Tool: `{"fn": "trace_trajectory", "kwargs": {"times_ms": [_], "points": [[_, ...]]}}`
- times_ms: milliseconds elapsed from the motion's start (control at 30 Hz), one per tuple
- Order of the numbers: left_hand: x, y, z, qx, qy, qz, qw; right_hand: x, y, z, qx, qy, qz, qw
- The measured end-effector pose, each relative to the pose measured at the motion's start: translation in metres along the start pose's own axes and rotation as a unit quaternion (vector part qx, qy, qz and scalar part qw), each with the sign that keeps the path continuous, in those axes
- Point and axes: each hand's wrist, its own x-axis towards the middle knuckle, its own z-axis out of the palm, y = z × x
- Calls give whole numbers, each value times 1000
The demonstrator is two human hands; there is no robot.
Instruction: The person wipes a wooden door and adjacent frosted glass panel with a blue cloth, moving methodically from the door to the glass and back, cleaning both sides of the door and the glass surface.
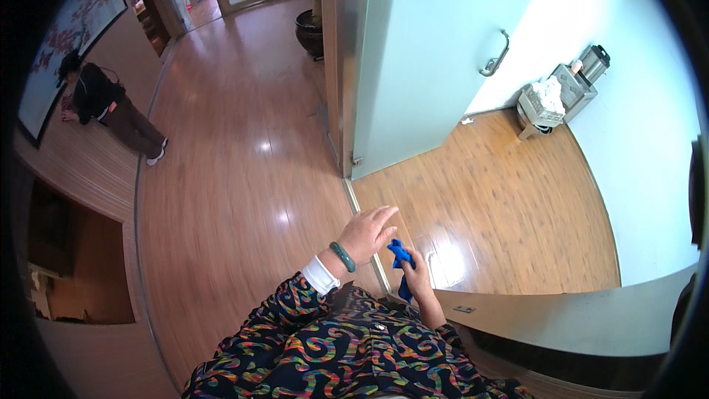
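My right hand point(418, 276) is closed around a crumpled blue cloth point(399, 253), with folds poking out above the fingers and more hanging beside the palm. To its left, my left hand point(365, 235) is held up with fingers stretched forward and nothing in them. Its fingertips come near the top of the cloth but appear apart from it. A dark green bangle point(343, 257) circles my left wrist, just above a white cuff point(320, 275). Both sleeves are dark with multicoloured swirls.
A frosted glass door point(436, 59) with a metal handle point(496, 59) stands ahead. Beyond it, a basket with white material point(547, 96) sits by the wall. At far left, another person point(111, 103) stands by a large picture point(77, 11). A potted plant point(310, 32) stands behind the door frame.
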Motion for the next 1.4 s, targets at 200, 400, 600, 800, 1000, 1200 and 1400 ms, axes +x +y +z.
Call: {"fn": "trace_trajectory", "kwargs": {"times_ms": [200,400,600,800,1000,1200,1400], "points": [[14,-1,-6,-23,12,14,1000,17,-17,-18,72,43,55,995],[17,10,-8,-29,22,-14,999,36,-53,-18,21,42,-60,997],[20,15,-12,-53,66,-26,996,59,-76,-31,43,40,-87,994],[12,6,-15,-49,60,-33,996,99,-100,-52,67,124,-107,984],[1,10,-32,-42,53,-135,989,141,-179,-60,17,160,-307,938],[-9,31,-46,-41,155,-48,986,164,-308,-62,-2,233,-530,815],[-17,72,-32,-38,206,-10,978,175,-357,-45,-156,347,-587,714]]}}
